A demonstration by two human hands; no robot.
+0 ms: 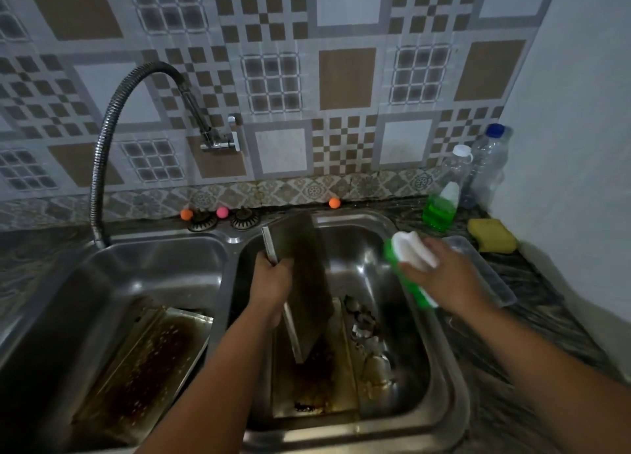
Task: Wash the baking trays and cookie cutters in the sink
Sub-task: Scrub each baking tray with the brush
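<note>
Baking tray upright, dark, in left hand; apparently greasy.

**Steel, plastic and stone around the basin**

The double sink is showing as brushed stainless steel, glinting dully along its rims. The baking tray standing on edge in the right basin is looking like darkened, matt metal, while the tray lying in the left basin is wearing a rough brown crust over its shine. The cookie cutters are gleaming as thin bright metal. The sponge is appearing soft, white foam backed by coarse green scouring pad (its texture is blurred). The faucet hose is ribbed metal; the countertop is looking like veined polished stone.
</note>
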